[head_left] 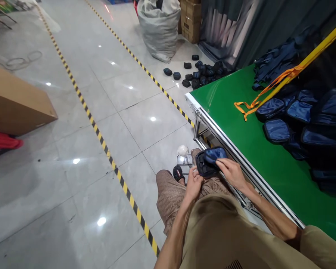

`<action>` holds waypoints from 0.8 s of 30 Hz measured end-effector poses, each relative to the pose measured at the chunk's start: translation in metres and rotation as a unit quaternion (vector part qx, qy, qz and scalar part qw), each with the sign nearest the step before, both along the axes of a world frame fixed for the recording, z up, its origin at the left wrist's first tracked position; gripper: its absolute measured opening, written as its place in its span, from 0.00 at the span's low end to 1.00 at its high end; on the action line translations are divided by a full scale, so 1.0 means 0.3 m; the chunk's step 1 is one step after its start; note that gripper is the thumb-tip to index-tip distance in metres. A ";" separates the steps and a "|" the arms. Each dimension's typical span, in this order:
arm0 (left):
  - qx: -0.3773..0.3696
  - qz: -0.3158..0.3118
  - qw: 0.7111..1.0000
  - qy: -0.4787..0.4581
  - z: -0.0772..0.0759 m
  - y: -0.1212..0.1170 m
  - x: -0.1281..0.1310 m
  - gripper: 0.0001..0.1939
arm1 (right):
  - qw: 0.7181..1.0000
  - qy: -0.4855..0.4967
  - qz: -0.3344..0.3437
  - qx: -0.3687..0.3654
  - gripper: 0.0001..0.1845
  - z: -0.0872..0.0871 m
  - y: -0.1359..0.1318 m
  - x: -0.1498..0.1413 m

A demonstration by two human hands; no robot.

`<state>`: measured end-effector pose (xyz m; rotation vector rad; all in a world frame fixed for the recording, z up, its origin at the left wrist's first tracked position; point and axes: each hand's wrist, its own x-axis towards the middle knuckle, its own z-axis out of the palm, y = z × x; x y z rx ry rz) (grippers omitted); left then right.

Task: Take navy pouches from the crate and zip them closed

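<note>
While the left hand [194, 182] is pinching the near-left rim of a small navy pouch [204, 170] above the patterned trousers [169, 190], the right hand [232, 172] is gripping its raised blue lid [216, 153] between closed fingers. Larger navy pouches [277, 130] are lying right, on the green-topped table [224, 99].

A grey tiled floor [126, 123] is crossed by two diagonal lines of black-and-yellow hazard tape [88, 112]. A large cardboard box [16, 97] is seen at the left edge, with a red cloth [2, 145] partly covered beneath it; a looped cable [19, 62] is laid behind. At the top, a bulging grey sack [159, 33] is stood beside a carton [190, 24] marked "YKK". A metal-framed table [221, 101] is topped in green, and a yellow bar [313, 61] is wrapped with orange ribbon [289, 71].
</note>
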<state>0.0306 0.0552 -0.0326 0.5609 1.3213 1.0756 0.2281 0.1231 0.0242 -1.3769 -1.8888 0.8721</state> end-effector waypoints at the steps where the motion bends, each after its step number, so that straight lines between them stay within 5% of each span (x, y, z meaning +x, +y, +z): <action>1: 0.004 0.001 1.000 -0.024 0.009 0.006 -0.011 0.31 | 0.998 -0.007 0.056 0.029 0.15 0.017 -0.021 -0.013; 4: 0.005 -0.030 0.992 -0.124 0.063 0.012 -0.038 0.38 | 0.981 -0.019 0.176 0.077 0.14 0.051 -0.055 -0.030; 7: 0.010 -0.001 0.992 -0.122 0.104 0.022 -0.033 0.30 | 0.975 -0.014 0.202 0.087 0.14 0.048 -0.066 -0.022; 11: 0.028 0.081 0.996 0.033 0.096 0.037 0.011 0.22 | 0.988 -0.036 0.134 0.063 0.12 0.002 -0.083 -0.005; 16: 0.139 0.029 0.975 0.173 0.076 -0.010 0.094 0.29 | 0.990 -0.133 0.020 0.036 0.25 -0.017 -0.111 -0.031; 20: 0.161 0.012 0.970 0.181 0.099 -0.044 0.151 0.30 | 0.990 -0.108 -0.068 0.052 0.25 0.043 -0.121 -0.087; 24: 0.113 0.107 0.976 0.152 0.184 -0.028 0.137 0.27 | 0.987 -0.046 -0.062 0.144 0.17 0.135 -0.095 -0.144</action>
